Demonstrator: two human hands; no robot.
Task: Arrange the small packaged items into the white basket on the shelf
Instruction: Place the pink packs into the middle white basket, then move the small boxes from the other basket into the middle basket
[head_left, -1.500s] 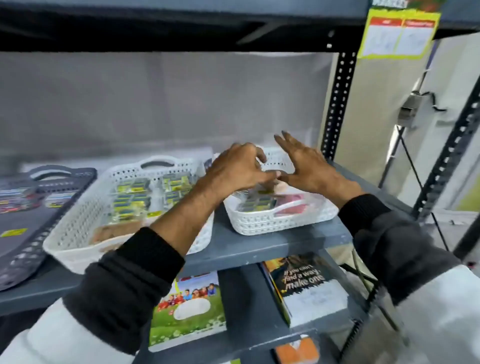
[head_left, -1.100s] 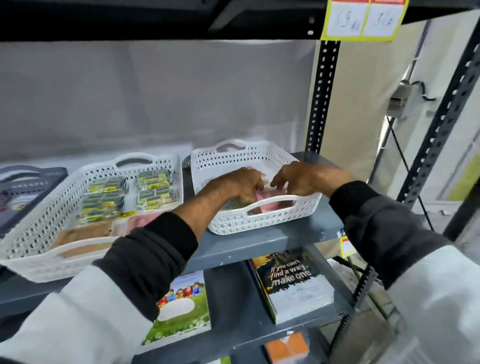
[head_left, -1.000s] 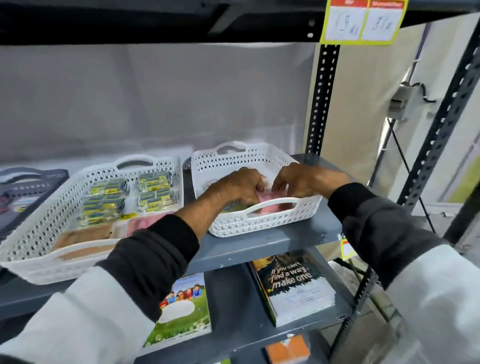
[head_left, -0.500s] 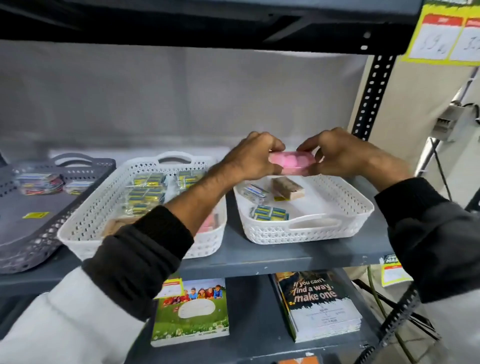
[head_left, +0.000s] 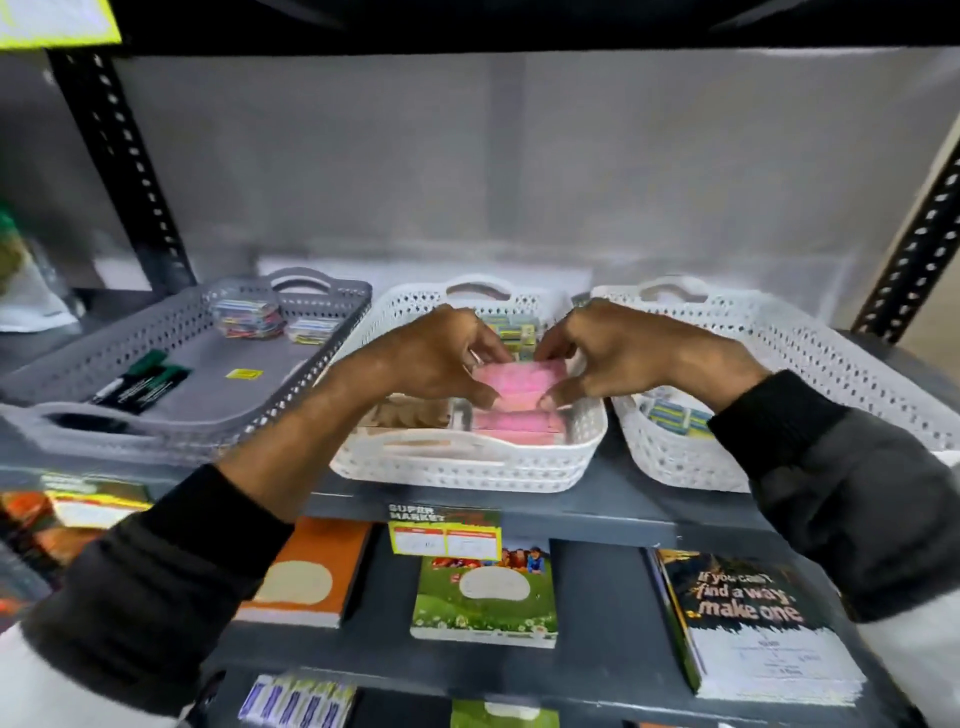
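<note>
My left hand (head_left: 431, 358) and my right hand (head_left: 623, 353) grip a stack of pink packets (head_left: 519, 382) between them, one hand at each end. The stack hangs just above the front right part of the middle white basket (head_left: 462, 467). More pink packets (head_left: 514, 422) lie in that basket under the stack, with brown packets (head_left: 410, 415) to their left and yellow-green packets (head_left: 511, 327) at the back, partly hidden by my hands. The right white basket (head_left: 691, 457) holds a few blue-yellow packets (head_left: 678, 415).
A grey basket (head_left: 171, 415) at left holds colourful packets (head_left: 249, 317) and a black marker pack (head_left: 140, 382). Notebooks (head_left: 485, 597) lie on the shelf below. A price tag (head_left: 444, 532) hangs on the shelf edge. Black perforated uprights (head_left: 119, 156) stand at both sides.
Both hands lifted the pink packets out of the right basket and carried them left over the middle basket. The view swung left with them.
</note>
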